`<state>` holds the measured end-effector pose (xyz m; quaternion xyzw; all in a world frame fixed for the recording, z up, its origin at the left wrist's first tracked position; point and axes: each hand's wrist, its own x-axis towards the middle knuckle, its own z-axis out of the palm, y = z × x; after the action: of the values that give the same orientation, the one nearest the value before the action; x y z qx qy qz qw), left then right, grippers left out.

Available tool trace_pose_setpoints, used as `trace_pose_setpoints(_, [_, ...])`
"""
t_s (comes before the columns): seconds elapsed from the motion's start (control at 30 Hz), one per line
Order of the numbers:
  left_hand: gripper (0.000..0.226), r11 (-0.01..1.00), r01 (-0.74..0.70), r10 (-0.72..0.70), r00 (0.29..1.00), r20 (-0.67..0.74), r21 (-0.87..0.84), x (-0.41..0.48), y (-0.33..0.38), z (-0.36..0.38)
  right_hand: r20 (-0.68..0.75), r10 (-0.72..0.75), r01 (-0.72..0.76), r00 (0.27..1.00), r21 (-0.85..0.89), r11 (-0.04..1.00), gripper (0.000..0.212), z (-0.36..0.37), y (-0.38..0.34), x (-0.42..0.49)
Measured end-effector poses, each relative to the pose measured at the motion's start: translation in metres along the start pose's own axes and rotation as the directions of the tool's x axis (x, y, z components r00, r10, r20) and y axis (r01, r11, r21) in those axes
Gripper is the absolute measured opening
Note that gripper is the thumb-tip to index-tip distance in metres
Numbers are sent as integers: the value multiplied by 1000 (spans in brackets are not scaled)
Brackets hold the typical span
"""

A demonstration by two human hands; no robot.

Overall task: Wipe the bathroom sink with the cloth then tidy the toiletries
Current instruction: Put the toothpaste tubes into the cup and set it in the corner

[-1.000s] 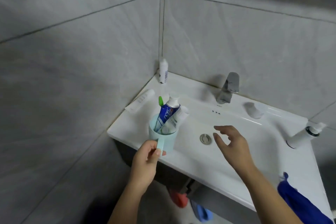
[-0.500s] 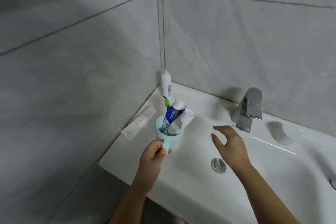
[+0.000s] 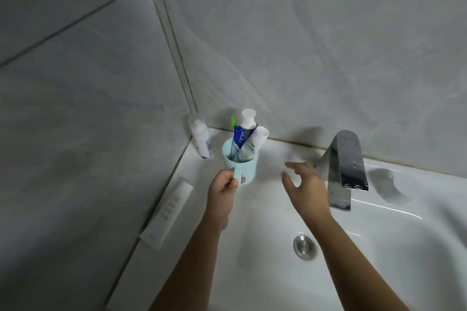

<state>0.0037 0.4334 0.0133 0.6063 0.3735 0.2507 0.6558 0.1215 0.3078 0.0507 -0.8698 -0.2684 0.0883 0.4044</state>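
Note:
My left hand [image 3: 223, 190] grips the handle of a pale blue cup [image 3: 246, 168] at the back left of the white sink [image 3: 273, 272]. In the cup stand a blue toothpaste tube [image 3: 242, 137], a white tube [image 3: 257, 142] and a green toothbrush [image 3: 233, 122]. Whether the cup rests on the ledge or hangs just above it I cannot tell. My right hand [image 3: 304, 188] hovers open to the right of the cup, fingers spread, in front of the chrome tap [image 3: 346, 168]. No cloth is in view.
A small white bottle [image 3: 202, 142] stands in the back left corner against the tiled wall. A flat white tube [image 3: 168, 212] lies along the sink's left ledge. The drain plug [image 3: 304, 246] sits in the basin between my forearms.
My left hand has carried the cup away from the sink's front edge toward the back left corner. My right hand moved back with it, toward the tap. The view closed in on the corner.

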Motion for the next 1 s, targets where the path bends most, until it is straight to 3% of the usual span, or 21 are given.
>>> trace_pose_setpoints(0.27, [22,1000,23,-21,996,88,-14,47,-17,2,2,-1,1,1000,-90,996,28,15,-2,23])
trace_pose_setpoints(0.37, [8,999,12,-8,996,94,-40,58,-24,2,4,13,-13,1000,-89,996,28,20,-2,29])
trace_pose_setpoints(0.53, [14,1000,13,-10,996,85,-27,63,-31,1,-12,23,-24,1000,-89,996,29,25,-1,30])
trace_pose_setpoints(0.6, [4,1000,15,-15,999,49,-8,63,-30,1,-15,19,-21,1000,-96,995,29,27,0,27])
trace_pose_setpoints(0.67, [20,1000,8,-8,1000,0,1,61,-29,-1,-19,6,-8,1000,-103,995,28,28,-1,24])
trace_pose_setpoints(0.77, [20,999,-37,38,997,-74,17,52,-20,-15,-64,-43,37,997,-89,995,26,27,-9,19])
trace_pose_setpoints(0.9, [15,985,-107,142,948,-287,134,45,-11,-45,-72,-171,166,983,-73,983,24,29,-36,16])
trace_pose_setpoints(1.0, [22,974,-128,188,917,-351,186,52,3,-65,-47,-249,245,967,-66,967,25,35,-58,19])
